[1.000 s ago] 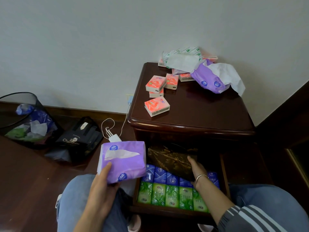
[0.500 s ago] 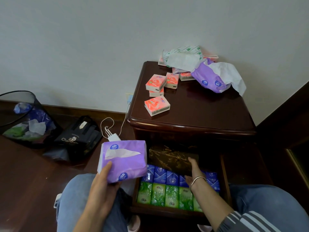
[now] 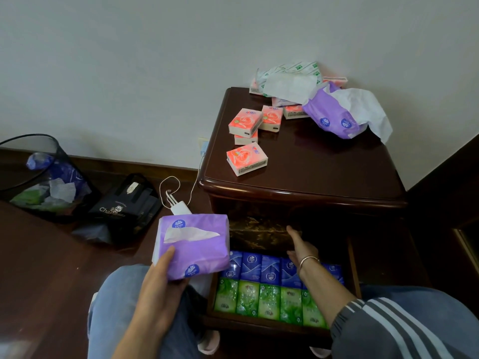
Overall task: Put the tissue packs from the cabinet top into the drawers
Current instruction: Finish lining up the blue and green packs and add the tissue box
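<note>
dark wood cabinet (image 3: 311, 177) ahead of both hands, top above and beyond them. lower drawer (image 3: 274, 326) pulled out toward the knees, right under the right hand (image 3: 302, 248) and just right of the left hand (image 3: 160, 288).

purple tissue pack (image 3: 197, 242) gripped in the left hand, thumb on the front face, fingers wrapped under and behind. long axis roughly left to right, slightly tilted, opening slit facing up at the camera. right end of the pack overlaps the drawer's left front corner in view, so a short move right and down looks like what gets it in. left hand clearly nearer to the pack, right hand nearer to the drawer space.

second purple pack (image 3: 331, 115) far ahead and right of the right hand, at the back of the cabinet top, tissue spilling out. dark patterned box (image 3: 259, 234) at the drawer's back, just left of the right hand. blue packs (image 3: 259, 265) and green packs (image 3: 259, 299) in two rows filling the drawer front, under the right wrist. likely little free room for the big pack, judged from that.

pink small packs (image 3: 247, 159) ahead of both hands on the cabinet top.

right hand reached into the drawer, thumb up, against the box's right end; gripping or only touching: cannot tell.
</note>
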The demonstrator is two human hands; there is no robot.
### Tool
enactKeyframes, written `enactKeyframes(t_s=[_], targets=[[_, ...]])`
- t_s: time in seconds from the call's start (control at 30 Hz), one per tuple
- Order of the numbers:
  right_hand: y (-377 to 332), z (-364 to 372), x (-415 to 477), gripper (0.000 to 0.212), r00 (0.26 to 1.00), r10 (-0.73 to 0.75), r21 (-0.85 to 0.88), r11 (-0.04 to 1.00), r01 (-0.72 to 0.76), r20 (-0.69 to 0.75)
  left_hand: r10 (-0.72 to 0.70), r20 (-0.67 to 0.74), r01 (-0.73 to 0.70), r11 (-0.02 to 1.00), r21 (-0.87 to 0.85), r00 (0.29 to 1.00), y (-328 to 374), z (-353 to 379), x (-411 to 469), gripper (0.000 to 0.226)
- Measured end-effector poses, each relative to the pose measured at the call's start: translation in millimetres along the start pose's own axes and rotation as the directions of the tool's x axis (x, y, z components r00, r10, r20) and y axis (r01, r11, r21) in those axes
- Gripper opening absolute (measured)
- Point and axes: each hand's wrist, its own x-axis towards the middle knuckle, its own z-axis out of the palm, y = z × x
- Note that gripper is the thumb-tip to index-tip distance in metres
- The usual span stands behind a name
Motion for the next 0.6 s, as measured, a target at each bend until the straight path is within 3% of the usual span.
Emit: enactKeyframes(t_s=[0.17,0.4,0.5,0.6], targets=[[4.2,-6.0,10.3,0.043,0.999,0.002,-0.159,0.987,0.006,0.046,-0.007,0.002,0.007,1.000,0.015,1.000,0.1,-1.9,1.4,0.035],[16.4,-2.7,14.2,0.023,0.989,-0.147,-0.426,0.894,0.139,0.013,0.005,0.016,-0.006,1.000,0.019,1.000,-2.7,-2.8,2.3,0.035],[15.8,-3.8,5.3,0.025,0.983,-0.181,-0.552,0.817,0.168,0.030,0.001,0.022,-0.001,1.000,0.026,1.000,-2.9,-3.2,4.0,0.034],[5.2,-10.1,-14.0,0.031,0.969,-0.242,-0.556,0.800,0.225,0.044,-0.023,0.032,0.021,0.998,0.059,0.999,-4.9,0.0,3.6,0.034]])
